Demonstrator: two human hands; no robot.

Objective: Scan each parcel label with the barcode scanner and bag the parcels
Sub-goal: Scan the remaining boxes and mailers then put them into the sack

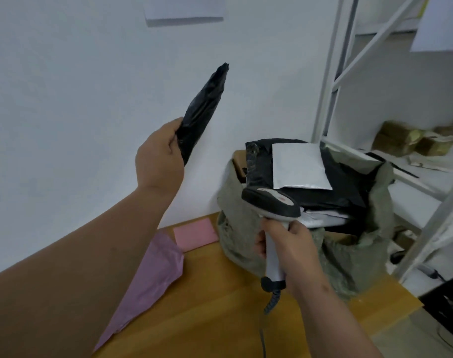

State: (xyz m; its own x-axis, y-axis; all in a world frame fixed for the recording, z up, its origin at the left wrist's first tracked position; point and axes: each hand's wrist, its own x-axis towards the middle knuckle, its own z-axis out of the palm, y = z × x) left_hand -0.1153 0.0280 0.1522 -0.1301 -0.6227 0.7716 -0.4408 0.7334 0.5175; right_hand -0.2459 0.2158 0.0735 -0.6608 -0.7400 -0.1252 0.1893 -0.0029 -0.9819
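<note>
Mid-frame, left hand (159, 157) gripping black parcel (203, 112) aloft; right hand (293, 248) clutching barcode scanner (271, 202); label unseen, likely needs turning toward scanner.

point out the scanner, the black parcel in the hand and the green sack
barcode scanner (271, 200), head view, its dark head
black parcel (202, 109), head view, mid-body
green sack (235, 202), head view, left wall

A parcel-sorting storeroom: white metal shelving (333, 73), sack (235, 228) full of mailers, wooden table (207, 306).
</note>
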